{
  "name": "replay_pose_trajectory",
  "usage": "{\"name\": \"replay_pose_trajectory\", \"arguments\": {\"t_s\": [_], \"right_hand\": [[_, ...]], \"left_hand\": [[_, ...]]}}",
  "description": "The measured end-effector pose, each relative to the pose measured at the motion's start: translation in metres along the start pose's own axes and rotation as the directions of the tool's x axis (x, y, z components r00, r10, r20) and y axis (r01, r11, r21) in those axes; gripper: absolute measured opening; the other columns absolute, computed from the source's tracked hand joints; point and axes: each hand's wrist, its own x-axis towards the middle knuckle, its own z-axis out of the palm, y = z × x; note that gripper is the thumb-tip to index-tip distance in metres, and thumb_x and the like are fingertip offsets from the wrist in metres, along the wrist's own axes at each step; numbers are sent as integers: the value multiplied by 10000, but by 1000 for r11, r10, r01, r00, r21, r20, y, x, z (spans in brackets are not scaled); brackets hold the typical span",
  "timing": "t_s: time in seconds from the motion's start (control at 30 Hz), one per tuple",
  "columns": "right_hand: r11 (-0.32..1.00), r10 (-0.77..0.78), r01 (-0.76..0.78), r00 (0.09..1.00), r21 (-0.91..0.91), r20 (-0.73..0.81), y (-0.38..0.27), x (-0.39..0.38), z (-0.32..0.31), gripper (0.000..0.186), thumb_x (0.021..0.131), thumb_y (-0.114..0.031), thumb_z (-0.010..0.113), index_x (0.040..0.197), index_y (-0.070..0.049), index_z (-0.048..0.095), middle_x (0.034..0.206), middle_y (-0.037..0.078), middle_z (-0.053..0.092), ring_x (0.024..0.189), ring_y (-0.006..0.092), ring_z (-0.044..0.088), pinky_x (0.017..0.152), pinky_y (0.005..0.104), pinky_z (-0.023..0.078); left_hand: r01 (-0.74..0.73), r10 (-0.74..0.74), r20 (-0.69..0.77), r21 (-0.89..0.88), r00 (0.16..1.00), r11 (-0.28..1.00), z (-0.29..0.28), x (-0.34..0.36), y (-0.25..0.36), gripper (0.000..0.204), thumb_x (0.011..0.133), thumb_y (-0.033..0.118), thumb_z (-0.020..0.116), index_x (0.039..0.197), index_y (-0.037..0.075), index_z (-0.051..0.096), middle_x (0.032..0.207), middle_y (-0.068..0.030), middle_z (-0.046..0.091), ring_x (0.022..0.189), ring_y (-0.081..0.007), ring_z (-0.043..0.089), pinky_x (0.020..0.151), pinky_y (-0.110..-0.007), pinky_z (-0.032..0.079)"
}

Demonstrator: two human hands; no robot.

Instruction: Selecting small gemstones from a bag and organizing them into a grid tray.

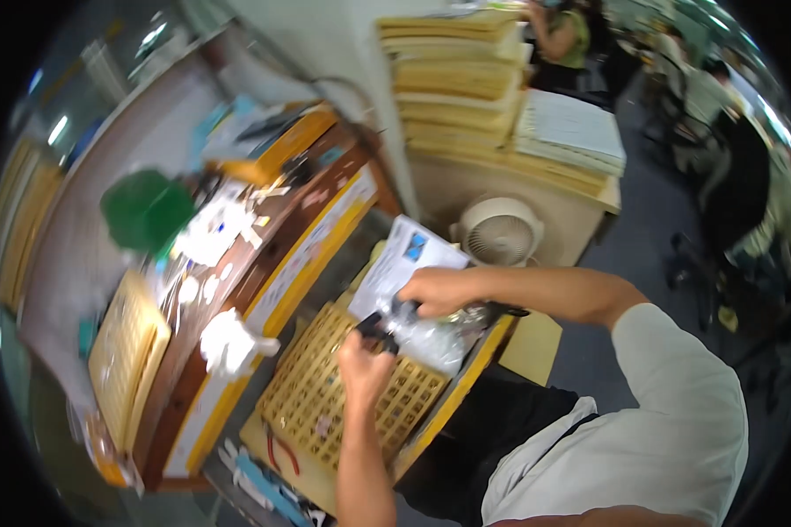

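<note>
My left hand (365, 364) is closed round a small black object (380, 332), whose kind I cannot make out. It is above a yellow tray (321, 386) divided into many small cells, several with little parts in them. Just beyond, my right hand (439, 292) has its fingers curled at a dark, blurred thing beside clear plastic bags (435, 342); what it grips is mostly hidden. Under that hand lies a white printed sheet (404, 259) with a blue picture. Pliers with red handles (283, 454) rest by the tray's near left corner.
An open drawer (466, 373) surrounds the tray. Left is a wooden bench (264, 255) with white crumpled material (233, 342), a green container (147, 211) and a yellow tray (127, 360). Beyond are a round fan (501, 233) and stacked yellow trays (448, 79). Other people sit farther right.
</note>
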Motion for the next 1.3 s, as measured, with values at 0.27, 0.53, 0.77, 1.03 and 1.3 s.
{"name": "replay_pose_trajectory", "arguments": {"t_s": [0.27, 0.53, 0.77, 1.03, 1.3], "right_hand": [[995, 54, -63, 993, -81, -104, -11, -2, 19, 206, 697, -113, 647, 850, 24, 630, 804, 252, 647, 840, 462, 624, 730, 523, 488], [969, 68, -65, 998, -239, 6, -17, -5, 11, 200, 696, -56, 647, 851, 68, 622, 866, 250, 661, 860, 432, 648, 730, 491, 518], [982, 172, -191, 900, -6, -399, -32, -30, 5, 85, 729, 8, 604, 796, 40, 564, 906, 203, 554, 808, 400, 606, 703, 500, 482], [980, 185, -50, 602, 194, -777, -61, -9, 5, 156, 755, 43, 618, 877, 13, 526, 853, 169, 553, 754, 351, 580, 662, 408, 496], [288, 358, 190, 888, 939, -289, -83, 64, 18, 228, 905, 115, 475, 1100, 38, 564, 937, 84, 621, 778, 150, 665, 692, 284, 570]], "left_hand": [[134, -131, 41, -101, 991, 986, -5, -4, 13, 320, 820, -30, 674, 1135, -77, 645, 1001, -87, 694, 886, -105, 638, 804, -236, 500], [74, -73, 11, -247, 997, 966, 1, -1, 12, 271, 788, -82, 669, 1053, -101, 614, 949, -76, 674, 817, -87, 595, 732, -225, 472], [170, -169, 22, -67, 985, 983, -4, -1, 39, 226, 809, -145, 621, 1031, -105, 609, 1074, -182, 671, 925, -162, 648, 812, -274, 533], [-76, 74, -207, 1, 975, 997, -46, -13, 64, 147, 834, -117, 590, 952, -31, 575, 862, -118, 672, 714, -163, 678, 663, -259, 545], [-89, -69, -352, -415, 934, 905, -52, -16, 45, 363, 839, -104, 666, 1170, 8, 569, 1036, -67, 652, 901, -146, 628, 857, -306, 546]]}}
